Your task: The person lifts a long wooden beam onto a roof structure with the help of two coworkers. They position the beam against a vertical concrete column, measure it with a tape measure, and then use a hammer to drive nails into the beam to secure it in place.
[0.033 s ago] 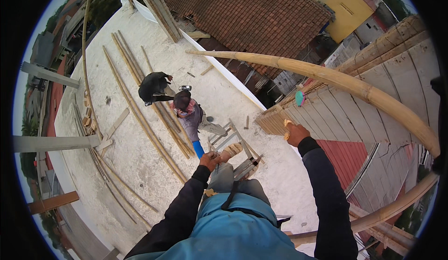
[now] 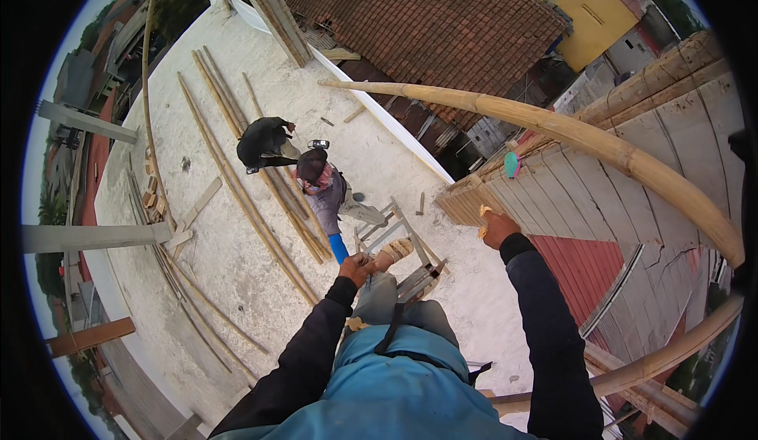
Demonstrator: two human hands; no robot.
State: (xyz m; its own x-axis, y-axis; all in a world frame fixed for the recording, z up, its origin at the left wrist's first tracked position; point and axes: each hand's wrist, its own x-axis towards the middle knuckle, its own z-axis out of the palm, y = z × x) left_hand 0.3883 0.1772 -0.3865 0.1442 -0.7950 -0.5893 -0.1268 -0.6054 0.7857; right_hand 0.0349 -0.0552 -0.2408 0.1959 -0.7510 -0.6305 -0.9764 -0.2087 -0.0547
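My left hand [image 2: 357, 269] is closed in front of my knee. It meets the blue-sleeved arm [image 2: 338, 247] of a person in a grey shirt [image 2: 324, 201], who reaches up from below. What lies between the two hands is too small to make out. My right hand [image 2: 500, 229] is raised beside the wooden plank panel [image 2: 537, 191], its fingers curled. Pale yellow material covers or sits at its fingertips; I cannot tell whether it is a wrapping or a held piece. Under me stands a metal ladder [image 2: 416, 282], with a tan, strapped foot [image 2: 393, 253] at its top.
A thick curved bamboo pole [image 2: 553, 125] crosses to the right. Long bamboo poles [image 2: 245, 179] lie on the pale rooftop [image 2: 150, 298]. Another person in black [image 2: 260, 144] bends over there. Concrete posts [image 2: 87, 237] rise at left. A tiled roof [image 2: 426, 29] lies beyond the edge.
The view has shifted very slightly, so the scene sits a little farther right. My right hand is a touch lower. My left hand stays at the person's blue sleeve.
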